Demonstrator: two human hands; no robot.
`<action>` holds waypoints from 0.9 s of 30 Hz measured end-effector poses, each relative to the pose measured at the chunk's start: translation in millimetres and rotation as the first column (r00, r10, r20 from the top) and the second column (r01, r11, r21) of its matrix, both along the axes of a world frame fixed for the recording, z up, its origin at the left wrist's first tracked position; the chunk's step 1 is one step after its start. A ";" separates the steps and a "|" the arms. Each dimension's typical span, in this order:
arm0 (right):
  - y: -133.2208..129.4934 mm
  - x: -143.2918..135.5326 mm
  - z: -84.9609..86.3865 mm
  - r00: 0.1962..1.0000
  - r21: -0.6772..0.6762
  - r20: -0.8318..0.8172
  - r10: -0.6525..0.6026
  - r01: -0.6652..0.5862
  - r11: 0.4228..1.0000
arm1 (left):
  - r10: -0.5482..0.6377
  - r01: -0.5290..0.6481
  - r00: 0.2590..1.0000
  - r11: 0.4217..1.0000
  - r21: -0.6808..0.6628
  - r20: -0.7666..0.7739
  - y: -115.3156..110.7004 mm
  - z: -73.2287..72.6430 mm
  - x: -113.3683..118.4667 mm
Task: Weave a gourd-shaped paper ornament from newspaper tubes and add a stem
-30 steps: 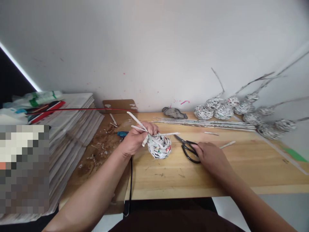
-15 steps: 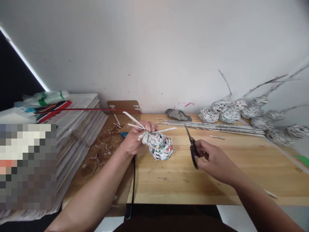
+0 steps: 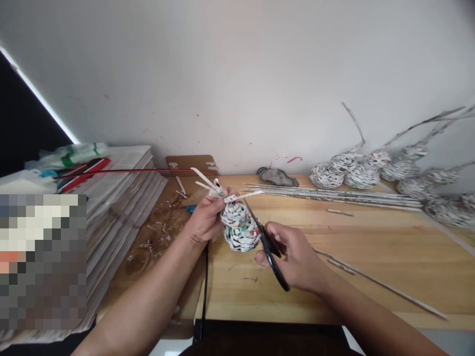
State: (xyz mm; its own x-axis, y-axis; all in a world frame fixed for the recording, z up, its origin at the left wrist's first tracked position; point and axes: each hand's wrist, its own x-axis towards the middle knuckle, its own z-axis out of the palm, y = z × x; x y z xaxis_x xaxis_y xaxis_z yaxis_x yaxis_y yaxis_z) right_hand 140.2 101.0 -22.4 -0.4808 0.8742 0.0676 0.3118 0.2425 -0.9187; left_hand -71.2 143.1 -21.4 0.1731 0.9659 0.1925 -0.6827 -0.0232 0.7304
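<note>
Blades up to the side strip: pinch firmly, snip close

I grasp the woven paper piece (image 3: 241,235) by its narrow top in my left hand (image 3: 210,217), in front of me over the wooden table (image 3: 237,296); I cannot tell whether its base touches the wood. My right hand (image 3: 295,254) is wrapped around the black-handled scissors (image 3: 274,264), whose tips lie at or just beside the loose strip (image 3: 250,195) that sticks out to the right. Whether they touch it, I cannot tell.

To trim this well, I judge, I should pinch the neck firmly so the strip cannot twist away, but not so hard that the weave crushes. I want the strip deeper between the blades, near its root, with the points clear of my left fingertips and of the woven bands. The upright strips (image 3: 202,176) need to lean well away from the cut
</note>
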 end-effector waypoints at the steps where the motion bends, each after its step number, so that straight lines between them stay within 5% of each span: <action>1: 0.2 -1.2 1.2 1.000 0.002 0.003 0.004 -0.004 1.000 | 0.007 -0.007 1.000 1.000 -0.013 0.000 0.3 -0.4 0.2; 9: 0.6 -3.7 1.9 1.000 -0.079 -0.019 -0.003 0.001 0.997 | 0.122 -0.126 0.991 0.991 -0.054 -0.062 3.7 -4.5 1.3; 17: -0.9 -7.1 1.2 0.990 -0.231 -0.139 0.035 -0.067 0.971 | 0.083 -0.086 0.993 0.996 -0.030 -0.089 2.0 -6.1 4.3; 22: 0.6 -10.2 -2.1 0.985 -0.211 -0.173 0.016 -0.053 0.976 | 0.089 -0.094 0.991 0.995 -0.042 -0.096 1.5 -4.8 5.7; 27: 1.1 -5.7 -4.9 0.999 -0.078 -0.031 -0.026 0.023 0.997 | 0.084 -0.090 0.991 0.994 -0.060 -0.102 2.1 -7.9 5.6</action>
State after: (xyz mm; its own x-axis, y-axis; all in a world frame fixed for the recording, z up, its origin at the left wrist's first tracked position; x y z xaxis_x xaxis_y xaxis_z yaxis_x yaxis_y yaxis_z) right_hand 134.5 102.1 -27.3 -0.4577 0.8890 0.0142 0.2871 0.1629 -0.9439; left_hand -65.6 145.2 -29.3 0.1031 0.9879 0.1160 -0.6045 -0.0304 0.7960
